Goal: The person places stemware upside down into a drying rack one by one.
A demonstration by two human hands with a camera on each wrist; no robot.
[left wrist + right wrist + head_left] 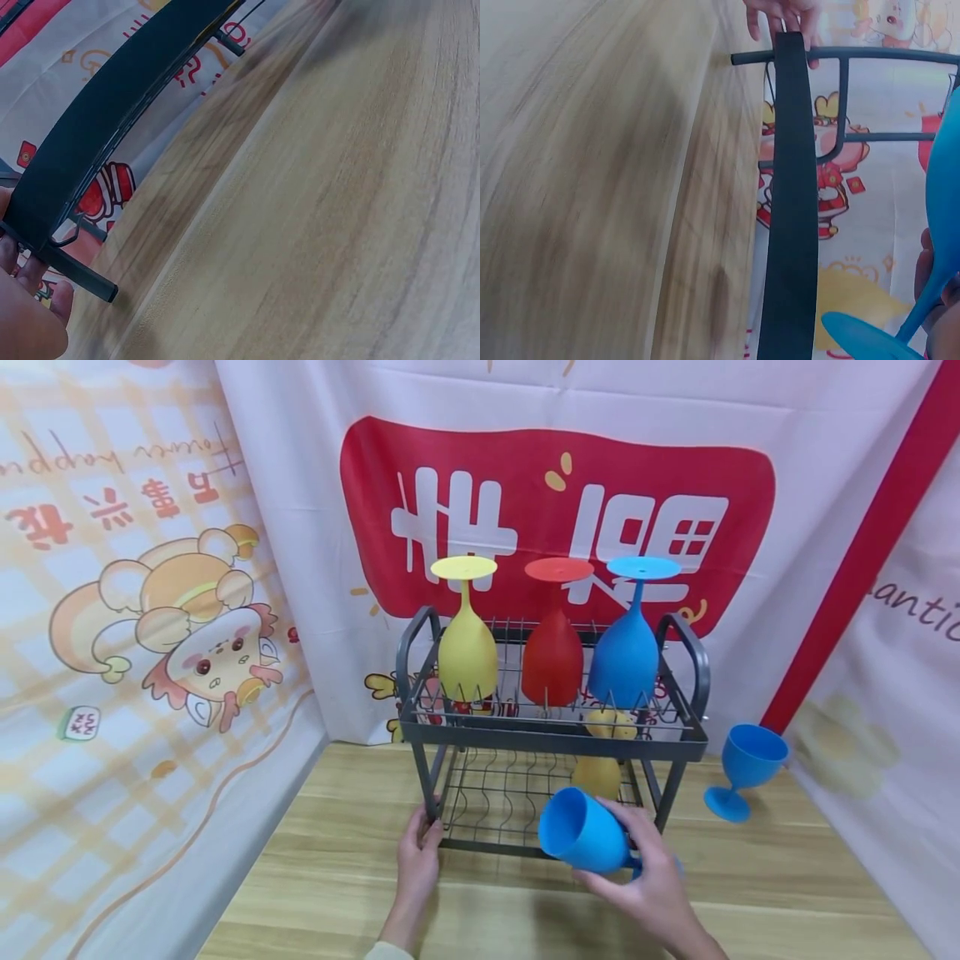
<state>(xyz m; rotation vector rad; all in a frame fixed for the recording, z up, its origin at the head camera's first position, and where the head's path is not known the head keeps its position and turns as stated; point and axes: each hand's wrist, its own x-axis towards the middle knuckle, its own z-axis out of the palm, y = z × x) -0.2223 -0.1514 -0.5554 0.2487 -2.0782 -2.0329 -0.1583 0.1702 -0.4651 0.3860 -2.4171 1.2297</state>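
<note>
In the head view my right hand (648,881) holds a blue plastic goblet (592,839) by its bowl and stem, tilted with its mouth towards the left. The goblet is in front of the lower tier of a black two-tier dish rack (555,739). In the right wrist view, part of the goblet's bowl, stem and foot (866,337) shows at the right edge. My left hand (420,852) grips the rack's front left lower corner. The left wrist view shows its fingers (62,300) around the leg there.
Upside down on the top tier stand a yellow goblet (468,656), a red goblet (552,660) and a blue goblet (624,660). Another yellow goblet (597,777) stands inverted on the lower tier's right. An upright blue goblet (753,756) is right of the rack on the wooden table (337,877).
</note>
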